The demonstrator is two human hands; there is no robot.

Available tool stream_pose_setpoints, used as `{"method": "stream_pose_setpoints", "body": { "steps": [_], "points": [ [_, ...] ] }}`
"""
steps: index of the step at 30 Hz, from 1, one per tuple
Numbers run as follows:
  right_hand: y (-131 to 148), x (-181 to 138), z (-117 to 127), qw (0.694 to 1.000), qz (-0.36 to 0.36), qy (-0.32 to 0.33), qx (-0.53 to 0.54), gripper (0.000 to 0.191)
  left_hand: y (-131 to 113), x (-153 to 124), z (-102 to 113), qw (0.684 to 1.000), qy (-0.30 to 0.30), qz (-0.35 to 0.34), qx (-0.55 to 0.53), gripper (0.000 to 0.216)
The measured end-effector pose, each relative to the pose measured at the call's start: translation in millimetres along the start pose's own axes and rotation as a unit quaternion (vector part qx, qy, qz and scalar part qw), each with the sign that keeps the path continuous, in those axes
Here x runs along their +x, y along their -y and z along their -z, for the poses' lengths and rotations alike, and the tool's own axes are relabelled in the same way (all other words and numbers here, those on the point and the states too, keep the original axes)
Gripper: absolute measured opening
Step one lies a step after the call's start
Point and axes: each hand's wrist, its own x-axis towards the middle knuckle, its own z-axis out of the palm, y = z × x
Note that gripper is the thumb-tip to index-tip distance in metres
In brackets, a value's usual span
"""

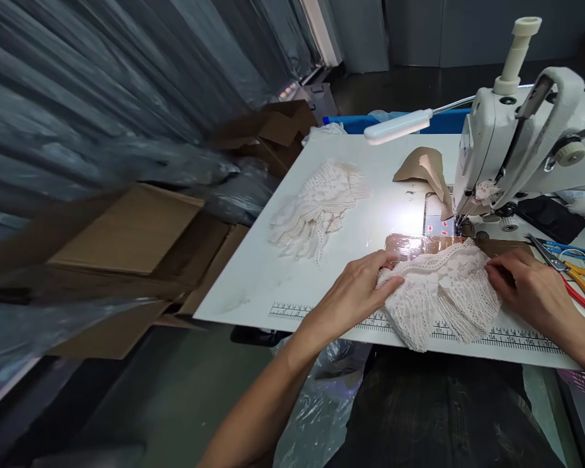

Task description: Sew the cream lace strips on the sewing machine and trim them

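Lace bundle (422, 299): white, layered, kinda fanned out, sitting at the front of the white table (253, 273) right between the two hands. Its lower edge lies over the printed ruler (285, 311).
Left hand (353, 289): closed on the left end of the lace, thumb on top, fingers tucked behind, so yeah, it's got hold of it.
Right hand (531, 283): fingers curled in, tips touching the lace's right edge. Can't tell from here if it's really pinching or just resting there.
Brown strip (404, 246): shiny, lying just behind the lace, close to the left fingertips.
Sewing machine (492, 136): big white thing at the right, needle end just behind the lace, bright patch of light on the tabletop beside it.
Other lace pile (329, 205): spread on the table further left, well apart from the hands.
Brown paper (424, 169): a curled piece leaning by the machine head.
Scissors (572, 270): one red handle, one yellow, just beside the right hand.
Cardboard box (127, 227): flaps open, off to the left of the table.
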Motion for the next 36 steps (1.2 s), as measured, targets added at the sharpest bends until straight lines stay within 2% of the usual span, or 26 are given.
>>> {"method": "stream_pose_setpoints", "body": {
  "steps": [2, 4, 7, 9, 12, 14, 17, 22, 27, 31, 36],
  "points": [
    [6.3, -2.3, 8.1, 0.999, 0.008, -0.049, 0.009, 0.028, 3.2, 0.0, -1.2, 0.999, -0.018, -0.013, 0.027, 0.021],
    [17.6, -3.1, 20.1, 0.993, 0.022, -0.077, 0.081, 0.019, 6.8, 1.3, -3.8, 0.994, -0.055, -0.044, 0.083, 0.018],
    [37.8, 0.9, 37.2, 0.964, 0.070, 0.002, 0.258, 0.007, 9.5, 4.8, -9.6, 0.953, -0.155, -0.158, 0.209, 0.014],
    [49.5, 8.9, 41.2, 0.946, 0.109, 0.031, 0.303, 0.014, 6.8, 6.3, -13.1, 0.908, -0.215, -0.246, 0.261, 0.009],
    [62.2, 27.9, 32.2, 0.941, 0.137, -0.044, 0.307, 0.023, -2.6, 4.4, -15.6, 0.866, -0.265, -0.328, 0.268, 0.012],
    [68.4, 40.6, 20.3, 0.929, 0.142, -0.078, 0.333, 0.026, -7.6, 1.0, -15.1, 0.850, -0.272, -0.370, 0.259, 0.014],
    [76.1, 51.1, 4.5, 0.911, 0.140, -0.073, 0.381, 0.026, -7.7, -3.7, -13.0, 0.831, -0.275, -0.412, 0.255, 0.020],
    [82.0, 46.9, -2.1, 0.908, 0.104, -0.011, 0.406, 0.018, 3.7, -5.7, -15.2, 0.836, -0.320, -0.372, 0.246, 0.014],
    [79.7, 41.9, 0.4, 0.914, 0.107, 0.003, 0.390, 0.017, 9.4, -6.7, -18.6, 0.854, -0.293, -0.365, 0.228, 0.014],
    [76.7, 40.0, 2.5, 0.928, 0.144, 0.024, 0.343, 0.020, 10.8, -9.0, -18.1, 0.866, -0.255, -0.372, 0.214, 0.018],
    [76.5, 38.2, 1.5, 0.954, 0.221, -0.008, 0.203, 0.025, 12.5, -10.3, -17.8, 0.876, -0.235, -0.371, 0.198, 0.017]
  ]
}}
